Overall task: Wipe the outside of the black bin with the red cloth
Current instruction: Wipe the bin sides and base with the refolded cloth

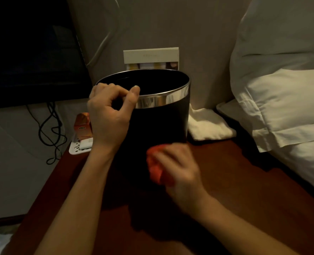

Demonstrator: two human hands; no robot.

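The black bin, near the tabletop's far edge, is gripped at its rim by the left hand while the red cloth — bunched in the right hand — is pressed low on its near side, wiping judged underway, the remaining sides apparently left.

One black bin. One red cloth. Two hands: left hand, right hand. Two white pillows. One folded white towel. One card. One orange box. One dark screen.
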